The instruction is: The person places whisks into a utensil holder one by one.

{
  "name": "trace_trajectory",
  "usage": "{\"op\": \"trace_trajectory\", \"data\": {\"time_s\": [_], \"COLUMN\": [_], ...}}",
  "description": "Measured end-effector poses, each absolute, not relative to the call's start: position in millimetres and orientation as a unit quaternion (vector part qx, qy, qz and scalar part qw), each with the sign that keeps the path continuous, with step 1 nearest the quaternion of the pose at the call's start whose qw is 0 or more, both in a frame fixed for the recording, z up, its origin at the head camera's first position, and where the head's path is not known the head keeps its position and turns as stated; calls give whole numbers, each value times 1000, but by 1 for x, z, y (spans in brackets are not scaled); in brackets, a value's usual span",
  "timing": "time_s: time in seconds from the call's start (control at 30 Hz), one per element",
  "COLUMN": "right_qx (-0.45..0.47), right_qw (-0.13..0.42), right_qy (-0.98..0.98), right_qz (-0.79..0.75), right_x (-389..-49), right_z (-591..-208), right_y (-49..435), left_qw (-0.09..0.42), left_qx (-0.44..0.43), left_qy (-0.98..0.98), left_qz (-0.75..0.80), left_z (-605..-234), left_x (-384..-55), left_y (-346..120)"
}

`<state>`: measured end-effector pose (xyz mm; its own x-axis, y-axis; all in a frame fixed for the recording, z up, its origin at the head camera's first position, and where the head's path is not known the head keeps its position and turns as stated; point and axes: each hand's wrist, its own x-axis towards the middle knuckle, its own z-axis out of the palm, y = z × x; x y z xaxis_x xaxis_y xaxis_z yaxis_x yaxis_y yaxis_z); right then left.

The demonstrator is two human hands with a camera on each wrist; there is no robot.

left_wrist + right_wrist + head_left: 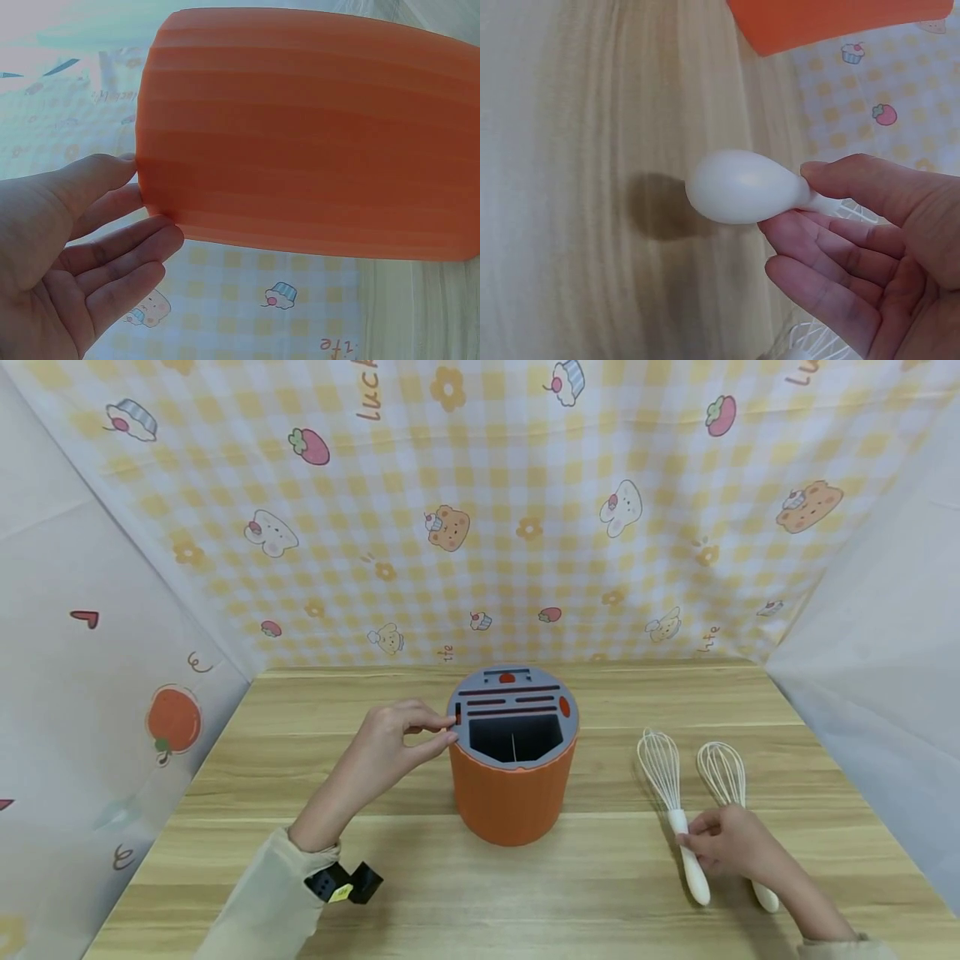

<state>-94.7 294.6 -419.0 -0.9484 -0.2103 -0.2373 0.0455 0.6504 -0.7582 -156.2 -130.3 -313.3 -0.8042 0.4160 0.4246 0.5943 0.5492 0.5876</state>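
An orange knife-and-utensil holder (508, 802) with a grey slotted top stands upright on the table. My left hand (397, 739) grips its left rim, with thumb and fingertips at the edge; the left wrist view shows the holder's ribbed side (315, 142) beside that hand (90, 247). Over at the right, my right hand (731, 843) pinches the white handle (693, 877) of a wire whisk between thumb and fingers. The handle's rounded end (739, 187) points away from the hand (870, 247) in the right wrist view. A second, smaller whisk (723, 772) lies partly hidden beneath that hand.
The wooden table (337, 693) meets a yellow checked cloth (525, 568) at the back. White cloth walls (67, 693) stand at both sides. A black wrist camera (345, 883) juts from the left sleeve.
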Motion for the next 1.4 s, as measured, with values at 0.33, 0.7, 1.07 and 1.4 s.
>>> {"op": "trace_trajectory", "data": {"time_s": [0.33,0.7,1.07,1.4], "right_qx": [-43,-40,-48,-56], "right_qw": [107,54,38,9], "right_qy": [915,937,937,943], "right_qz": [-386,-341,-343,-328], "right_x": [-98,-102,-109,-113], "right_z": [-406,-399,-386,-378], "right_y": [291,286,285,281], "left_qw": [116,116,118,116], "left_qx": [-287,-287,-289,-289], "left_qy": [-874,-872,-870,-871], "left_qz": [-374,-379,-382,-379], "left_z": [-313,-313,-313,-314], "left_x": [-158,-157,-156,-156], "left_y": [-129,-130,-131,-130]}}
